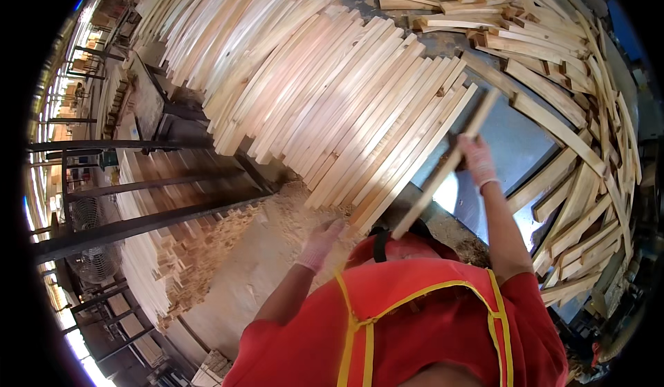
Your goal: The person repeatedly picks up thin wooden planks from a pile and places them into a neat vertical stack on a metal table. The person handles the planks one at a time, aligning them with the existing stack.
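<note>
My right hand [477, 160], in a pale glove, is closed around a narrow wooden slat [443, 174]. The slat slants over a smooth grey metal surface [508, 138], just right of a long row of similar slats [332, 100] lying side by side. Its lower end comes close to my waist. My left hand [321, 240], also gloved, is near the lower ends of the row's nearest slats. Its fingers reach forward and look extended, with nothing visible in them.
A loose, jumbled heap of slats [560, 110] lies along the right side and far right. Stacked lumber [190, 262] stands low on the left, behind a dark metal frame [149, 228]. A fan [93, 238] is at far left. Sawdust [287, 210] covers parts of the floor.
</note>
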Demonstrator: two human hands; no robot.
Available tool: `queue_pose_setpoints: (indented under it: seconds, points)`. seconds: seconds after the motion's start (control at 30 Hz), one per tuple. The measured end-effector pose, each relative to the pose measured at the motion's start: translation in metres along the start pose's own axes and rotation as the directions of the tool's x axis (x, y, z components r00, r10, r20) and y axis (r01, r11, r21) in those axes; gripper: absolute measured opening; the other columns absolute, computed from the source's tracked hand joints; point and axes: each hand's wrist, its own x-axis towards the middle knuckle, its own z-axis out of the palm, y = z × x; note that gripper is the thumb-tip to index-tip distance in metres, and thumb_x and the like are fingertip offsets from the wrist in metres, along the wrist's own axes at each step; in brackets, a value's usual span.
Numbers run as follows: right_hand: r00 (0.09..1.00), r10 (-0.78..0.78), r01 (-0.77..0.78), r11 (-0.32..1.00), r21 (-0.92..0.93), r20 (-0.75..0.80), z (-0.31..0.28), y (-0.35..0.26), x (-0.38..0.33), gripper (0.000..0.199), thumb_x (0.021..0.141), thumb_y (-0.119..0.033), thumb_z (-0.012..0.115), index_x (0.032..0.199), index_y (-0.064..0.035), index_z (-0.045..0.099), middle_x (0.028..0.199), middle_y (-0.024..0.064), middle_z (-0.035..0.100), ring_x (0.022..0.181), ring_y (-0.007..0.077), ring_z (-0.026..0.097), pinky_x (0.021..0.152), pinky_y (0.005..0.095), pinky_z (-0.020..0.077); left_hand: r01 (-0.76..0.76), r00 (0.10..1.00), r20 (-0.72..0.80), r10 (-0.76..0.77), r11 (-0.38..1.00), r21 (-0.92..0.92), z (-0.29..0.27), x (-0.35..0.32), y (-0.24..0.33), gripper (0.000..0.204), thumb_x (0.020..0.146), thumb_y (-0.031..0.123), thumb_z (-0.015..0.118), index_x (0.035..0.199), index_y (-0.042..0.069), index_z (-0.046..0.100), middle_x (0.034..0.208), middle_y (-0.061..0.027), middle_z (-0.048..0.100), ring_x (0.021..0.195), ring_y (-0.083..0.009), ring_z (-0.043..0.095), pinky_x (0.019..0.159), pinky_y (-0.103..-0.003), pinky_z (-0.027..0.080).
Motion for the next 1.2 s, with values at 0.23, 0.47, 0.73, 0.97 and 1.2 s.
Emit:
queue_pose_setpoints:
  seconds: [0.23,0.47,0.73,0.97,1.2]
  points:
    - [0.973,-0.202,0.143,0.913,-0.383,-0.116,0.025,0.065,-0.005,0.078,0.095,-0.038,0.073,0.156,0.0012,0.044,0.143,0.0229,0.065,0.133,0.0343,0.062,0.111,0.0399,0.0466,0.230,0.957,0.290,-0.006,0.627,-0.745,0.058,0.002,0.046,0.043,0.099,0.042,0.076,0.121,0.006,0.073,0.116,-0.0066,0.076,0.101,-0.0221,0.070,0.089,-0.036,0.056]
    - [0.972,-0.165,0.045,0.830,-0.556,-0.168,0.051,0.017,-0.028,0.080,0.094,-0.039,0.072,0.160,-0.0059,0.041,0.142,0.0278,0.063,0.135,0.0431,0.059,0.113,0.0439,0.0460,-0.033,0.975,0.172,0.140,0.860,-0.510,0.041,-0.019,0.061,0.044,0.104,0.045,0.066,0.119,0.003,0.073,0.113,-0.0086,0.075,0.104,-0.0221,0.068,0.091,-0.040,0.055]
    - [0.985,-0.073,-0.019,0.858,-0.513,-0.159,0.048,-0.004,-0.045,0.078,0.092,-0.036,0.072,0.158,-0.0067,0.042,0.136,0.0269,0.067,0.128,0.0407,0.064,0.109,0.0439,0.0492,-0.061,0.759,0.553,0.344,0.883,-0.466,0.010,-0.033,0.208,0.055,0.104,0.041,0.064,0.142,0.003,0.052,0.115,-0.0093,0.067,0.096,-0.0205,0.067,0.080,-0.032,0.056]
    - [0.997,0.055,-0.060,0.991,0.117,0.044,0.012,0.024,0.001,0.069,0.097,-0.017,0.070,0.160,-0.0055,0.045,0.134,0.0141,0.070,0.121,0.0249,0.067,0.105,0.0380,0.0512,-0.408,0.899,0.340,0.276,0.809,0.423,0.067,-0.017,0.278,0.084,0.087,0.014,0.071,0.163,0.003,0.035,0.118,-0.0219,0.072,0.097,-0.0243,0.069,0.082,-0.038,0.056]
    - [0.914,-0.249,0.359,0.864,-0.354,0.319,-0.084,0.001,0.072,0.079,0.089,-0.023,0.080,0.158,-0.0042,0.046,0.136,0.0141,0.067,0.125,0.0315,0.064,0.110,0.0381,0.0493,-0.211,0.751,-0.130,0.647,0.422,0.882,-0.028,-0.003,0.238,0.065,0.098,0.033,0.068,0.157,0.015,0.047,0.124,-0.0151,0.069,0.097,-0.0288,0.072,0.085,-0.043,0.059]
